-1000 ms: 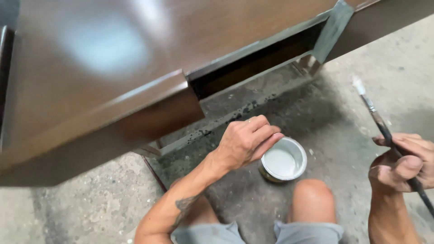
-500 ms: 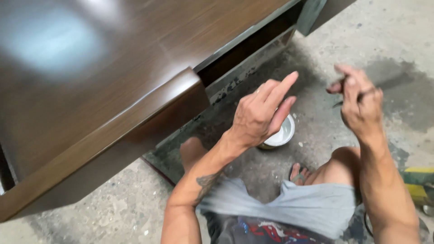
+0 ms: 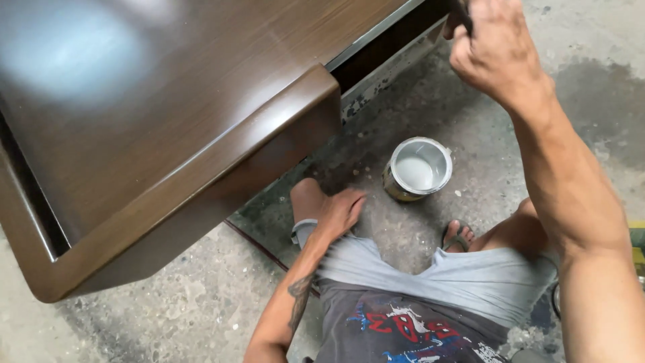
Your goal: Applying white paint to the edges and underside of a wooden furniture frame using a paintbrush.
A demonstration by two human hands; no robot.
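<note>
My right hand (image 3: pixel 494 50) is raised near the top of the view, closed around a dark brush handle (image 3: pixel 463 20) whose tip is out of frame. My left hand (image 3: pixel 339 212) rests flat on my left knee, fingers slightly spread, holding nothing. A small open tin (image 3: pixel 418 169) with pale liquid inside stands on the concrete floor between my knees, just right of the left hand. A glossy dark brown wooden panel (image 3: pixel 168 114) with a rounded edge fills the upper left, close to the left hand.
A grey-edged gap (image 3: pixel 383 50) runs under the panel at the top. The stained concrete floor (image 3: pixel 591 101) lies to the right. My foot in a sandal (image 3: pixel 457 235) sits below the tin. Something yellow-green (image 3: pixel 637 235) shows at the right edge.
My left hand dropped from above the tin down onto my knee. My right hand with the brush rose up toward the panel. The view shifted so the tin sits more central.
</note>
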